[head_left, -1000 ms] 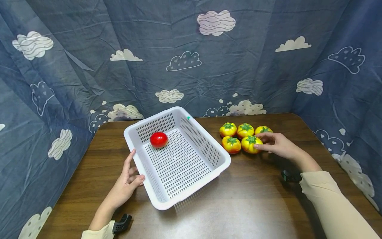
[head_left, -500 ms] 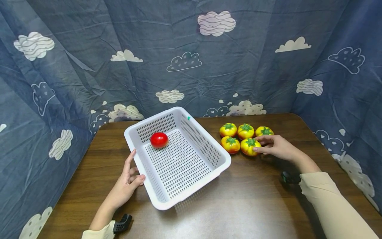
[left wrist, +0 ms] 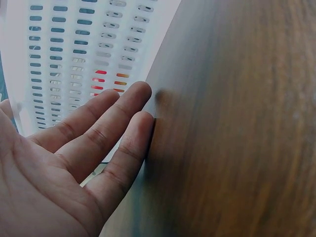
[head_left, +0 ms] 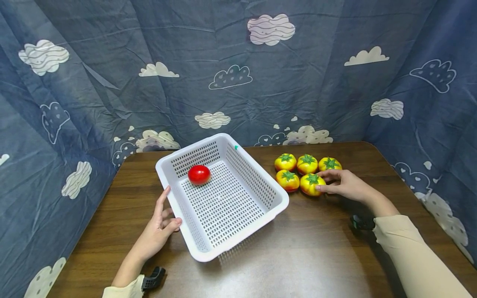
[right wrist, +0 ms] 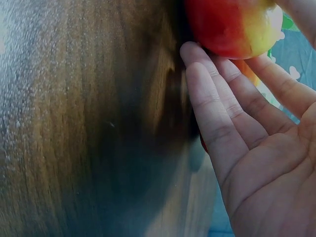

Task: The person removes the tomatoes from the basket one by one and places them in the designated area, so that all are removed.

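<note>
In the head view my left hand (head_left: pixel 156 231) is at the left rim of a white perforated plastic basket (head_left: pixel 238 243), thumb on the rim. Its other fingers lie nearly straight along the outer wall in the left wrist view. A glossy red tomato-like fruit (head_left: pixel 199 175) sits inside the basket, toward the back left. My right hand (head_left: pixel 348 186) holds a yellow-red persimmon (head_left: pixel 310 186) with green leaves from its right side, thumb in front and index finger behind. The right wrist view shows this persimmon's red underside (right wrist: pixel 222 29) above the spread lower fingers.
Several like persimmons stand close together: a left one (head_left: pixel 287 181) in the front row, and a left (head_left: pixel 285 163), middle (head_left: pixel 307 164) and right (head_left: pixel 329 164) one behind. The brown wooden table (head_left: pixel 298 256) ends at a blue cloud-patterned curtain (head_left: pixel 231 41).
My right hand and the persimmon it holds have shifted slightly toward me, the fruit also a little left. More of the back right persimmon now shows. Left hand and basket stay put.
</note>
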The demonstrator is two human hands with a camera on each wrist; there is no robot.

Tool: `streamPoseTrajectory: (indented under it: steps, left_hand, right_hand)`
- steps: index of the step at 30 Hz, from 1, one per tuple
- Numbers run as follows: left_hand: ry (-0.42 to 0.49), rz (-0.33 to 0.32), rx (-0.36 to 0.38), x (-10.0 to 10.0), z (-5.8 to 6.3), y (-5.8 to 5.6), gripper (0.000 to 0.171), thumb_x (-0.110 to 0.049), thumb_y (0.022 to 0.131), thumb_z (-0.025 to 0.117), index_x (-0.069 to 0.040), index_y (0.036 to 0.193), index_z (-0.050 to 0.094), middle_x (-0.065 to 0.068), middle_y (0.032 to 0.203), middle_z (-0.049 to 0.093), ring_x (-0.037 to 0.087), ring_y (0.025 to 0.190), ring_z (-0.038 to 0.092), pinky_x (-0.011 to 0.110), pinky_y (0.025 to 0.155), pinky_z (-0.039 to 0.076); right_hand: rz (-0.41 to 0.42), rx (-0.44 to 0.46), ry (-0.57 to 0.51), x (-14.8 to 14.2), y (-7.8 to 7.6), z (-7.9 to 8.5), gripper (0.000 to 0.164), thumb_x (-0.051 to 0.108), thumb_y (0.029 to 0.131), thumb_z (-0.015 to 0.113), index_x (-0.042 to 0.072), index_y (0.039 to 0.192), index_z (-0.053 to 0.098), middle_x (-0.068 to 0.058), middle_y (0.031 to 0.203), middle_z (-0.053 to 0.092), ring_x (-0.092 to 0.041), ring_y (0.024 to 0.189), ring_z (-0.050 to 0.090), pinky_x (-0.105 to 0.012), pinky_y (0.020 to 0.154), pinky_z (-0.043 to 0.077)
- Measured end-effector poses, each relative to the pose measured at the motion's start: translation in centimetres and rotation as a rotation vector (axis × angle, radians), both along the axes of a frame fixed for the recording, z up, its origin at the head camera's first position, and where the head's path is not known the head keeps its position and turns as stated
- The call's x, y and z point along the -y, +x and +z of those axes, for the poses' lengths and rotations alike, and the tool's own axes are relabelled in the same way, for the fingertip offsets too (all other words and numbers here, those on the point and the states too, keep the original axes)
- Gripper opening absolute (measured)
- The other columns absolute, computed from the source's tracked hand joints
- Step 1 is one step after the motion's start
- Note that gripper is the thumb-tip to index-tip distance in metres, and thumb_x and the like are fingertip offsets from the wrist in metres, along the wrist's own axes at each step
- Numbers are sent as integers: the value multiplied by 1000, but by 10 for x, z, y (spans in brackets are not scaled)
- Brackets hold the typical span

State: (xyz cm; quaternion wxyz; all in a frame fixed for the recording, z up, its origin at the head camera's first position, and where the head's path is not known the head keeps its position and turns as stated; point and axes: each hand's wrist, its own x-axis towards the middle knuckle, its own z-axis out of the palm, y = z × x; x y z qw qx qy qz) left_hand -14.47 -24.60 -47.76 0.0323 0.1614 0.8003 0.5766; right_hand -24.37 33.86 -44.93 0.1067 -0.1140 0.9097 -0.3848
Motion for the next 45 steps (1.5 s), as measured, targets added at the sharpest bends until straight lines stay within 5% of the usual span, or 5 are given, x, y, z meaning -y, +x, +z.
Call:
streamPoseTrajectory:
  steps: [11, 22, 31, 45]
  left_hand:
    - [-10, 5, -4, -1, 1, 1, 93, -11, 107, 62, -32, 173, 0, 40, 141, 57, 7, 105, 74, 31, 85, 64]
    - [-16, 14, -1, 0, 2, 1, 93, -12, 107, 62, -31, 173, 0, 40, 143, 56, 10, 108, 74, 29, 85, 64]
    - [-22, 16, 3, -1, 1, 0, 93, -13, 107, 62, -32, 173, 0, 38, 143, 57, 14, 108, 75, 29, 85, 64]
    - [-18, 12, 5, 0, 1, 0, 94, -12, 107, 63, -33, 173, 0, 39, 143, 57, 8, 107, 73, 31, 86, 64]
  right_hand:
    - [8, -29, 19, 0, 2, 2, 56, 27, 97, 81, 0, 143, 62, -21, 127, 72, -18, 110, 66, -19, 84, 58]
    - [37, 77, -51, -5, 3, 9, 62, 22, 98, 80, -6, 147, 54, -26, 122, 71, -18, 89, 74, -30, 77, 64]
    - [56, -51, 132, -3, 1, 32, 58, 34, 100, 77, -1, 144, 60, -23, 135, 71, -38, 123, 70, -32, 90, 57]
    - [37, -147, 124, 40, -19, 85, 57, 45, 102, 73, 12, 146, 60, -19, 136, 70, -34, 121, 68, -53, 103, 55]
